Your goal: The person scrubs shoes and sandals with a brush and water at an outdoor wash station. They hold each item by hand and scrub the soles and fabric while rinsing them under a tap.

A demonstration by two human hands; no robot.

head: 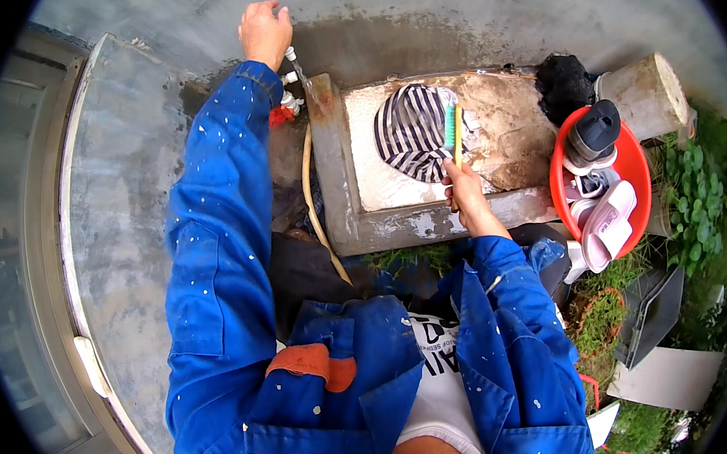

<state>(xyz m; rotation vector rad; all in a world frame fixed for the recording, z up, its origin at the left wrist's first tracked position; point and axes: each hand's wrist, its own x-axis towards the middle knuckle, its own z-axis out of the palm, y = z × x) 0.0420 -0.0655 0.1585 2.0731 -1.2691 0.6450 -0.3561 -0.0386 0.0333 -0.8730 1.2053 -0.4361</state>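
Observation:
My left hand (266, 34) is raised at the wall beside a white tap (290, 54), from which water runs; the hand hides part of the tap, and its grip cannot be made out. In my right hand (466, 196) is a scrubbing brush (456, 133) with green bristles and a yellowish handle. The brush lies over the right edge of a black-and-white striped cloth item (409, 132), which is bunched up in a shallow concrete basin (344, 219).
Shoes and pink slippers (610, 222) fill a red plastic basin (643, 198) at the right. Behind it are a black bundle (564, 88) and a tipped, dirty white bucket (642, 95). A yellowish hose (311, 199) runs down left of the concrete basin. Plants (694, 204) grow at far right.

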